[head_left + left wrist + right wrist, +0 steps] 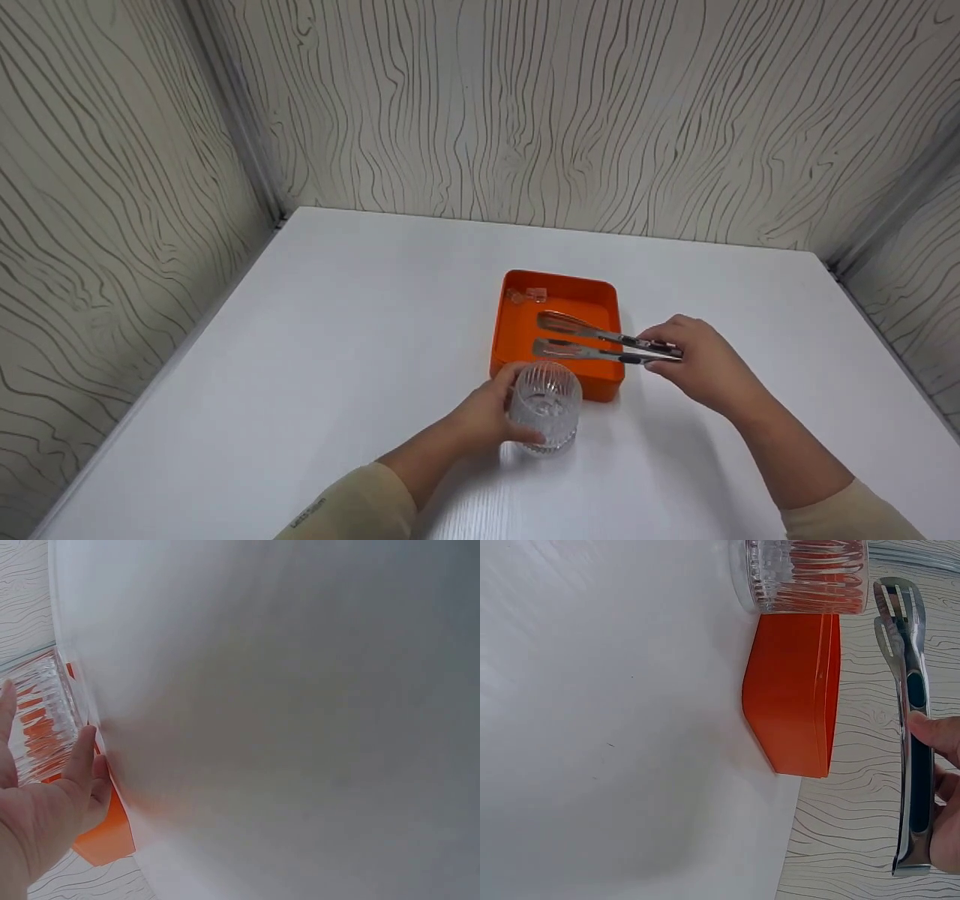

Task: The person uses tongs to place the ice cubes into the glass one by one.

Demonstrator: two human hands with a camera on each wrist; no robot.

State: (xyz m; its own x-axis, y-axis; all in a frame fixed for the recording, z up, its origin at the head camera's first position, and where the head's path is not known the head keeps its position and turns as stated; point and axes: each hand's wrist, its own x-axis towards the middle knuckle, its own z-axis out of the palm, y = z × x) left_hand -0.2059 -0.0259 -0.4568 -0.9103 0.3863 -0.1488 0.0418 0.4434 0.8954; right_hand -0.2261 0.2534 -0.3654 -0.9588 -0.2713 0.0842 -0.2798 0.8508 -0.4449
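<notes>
My left hand point(480, 416) holds a ribbed clear drinking glass point(551, 409), thumb on its near side and fingers on its far side. Something clear shows low inside the glass, just in front of the orange box point(516, 330). In the right hand point(709, 367) are metal tongs point(596, 354) with dark grip inserts, pinched near their joined end. Their two arms stand apart over the box, with nothing between the tips. The right wrist view shows slots in the tong heads point(901, 604). Several small clear pieces point(535, 294) lie in the box's far left corner.
The box and glass stand on a white table point(360, 322), toward its middle. Wood-grain patterned panels point(465, 112) rise behind the table and on both sides.
</notes>
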